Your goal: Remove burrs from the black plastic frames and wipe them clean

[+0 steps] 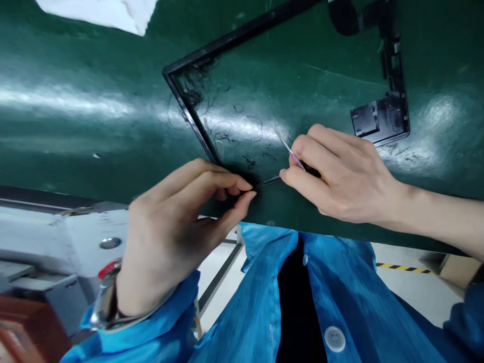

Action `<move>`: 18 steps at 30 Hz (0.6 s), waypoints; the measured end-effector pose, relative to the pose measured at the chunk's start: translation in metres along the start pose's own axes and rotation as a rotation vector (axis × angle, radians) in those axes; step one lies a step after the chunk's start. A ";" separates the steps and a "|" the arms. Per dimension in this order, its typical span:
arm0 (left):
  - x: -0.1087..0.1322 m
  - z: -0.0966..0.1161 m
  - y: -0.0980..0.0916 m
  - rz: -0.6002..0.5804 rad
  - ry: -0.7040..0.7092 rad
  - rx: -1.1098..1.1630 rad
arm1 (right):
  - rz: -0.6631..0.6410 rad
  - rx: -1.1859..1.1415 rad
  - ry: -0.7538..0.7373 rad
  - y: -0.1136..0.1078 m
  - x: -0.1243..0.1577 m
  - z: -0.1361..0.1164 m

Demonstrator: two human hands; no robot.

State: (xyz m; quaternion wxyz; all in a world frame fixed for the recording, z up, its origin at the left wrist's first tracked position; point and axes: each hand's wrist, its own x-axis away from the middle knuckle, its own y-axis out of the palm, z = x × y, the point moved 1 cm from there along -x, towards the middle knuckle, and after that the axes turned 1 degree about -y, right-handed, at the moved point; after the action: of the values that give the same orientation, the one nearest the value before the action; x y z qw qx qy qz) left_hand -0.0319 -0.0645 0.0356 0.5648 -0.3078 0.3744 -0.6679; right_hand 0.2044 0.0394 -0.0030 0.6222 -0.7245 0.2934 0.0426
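Note:
A thin black plastic frame [192, 118] lies on the green tabletop, its lower edge partly hidden by my hands. My left hand [177, 222] is closed in a pinch at the frame's near edge, thumb and forefinger pressed together. In my right hand [336, 174] sits a slim pointed metal tool [283, 140] with a bit of pink by the fingers. From the same grip a darker narrow tip [269, 181] reaches to my left fingertips. Whether both points belong to one tool I cannot tell. Black curly shavings [223, 135] are scattered inside the frame.
The frame's right end carries a wider black plate [381, 118]. White paper or cloth [109, 12] lies at the top left of the green table [75, 146]. Below the near edge are grey metal equipment [94, 232] on the left and a cardboard box [459, 272] on the right.

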 end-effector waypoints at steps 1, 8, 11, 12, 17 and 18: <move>0.000 -0.001 0.001 0.005 0.013 -0.013 | -0.010 -0.007 0.015 0.000 0.000 0.000; -0.006 -0.005 -0.004 -0.067 0.064 -0.076 | -0.045 -0.045 0.003 0.000 -0.002 0.000; -0.012 -0.006 -0.004 -0.115 0.121 -0.137 | -0.128 -0.046 0.011 -0.001 -0.002 0.000; -0.013 -0.007 -0.004 -0.126 0.146 -0.168 | -0.150 -0.044 0.012 -0.001 -0.002 0.000; -0.015 -0.009 0.000 -0.109 0.192 -0.232 | -0.226 -0.046 -0.012 -0.003 -0.006 0.000; -0.014 -0.009 0.000 -0.104 0.180 -0.222 | -0.243 -0.046 -0.013 -0.003 -0.008 0.000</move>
State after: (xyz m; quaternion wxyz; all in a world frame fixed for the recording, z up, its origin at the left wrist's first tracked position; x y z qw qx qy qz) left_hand -0.0366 -0.0489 0.0308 0.4562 -0.3261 0.4785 -0.6757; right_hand 0.1995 0.0425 0.0034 0.6079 -0.7685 0.1984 -0.0220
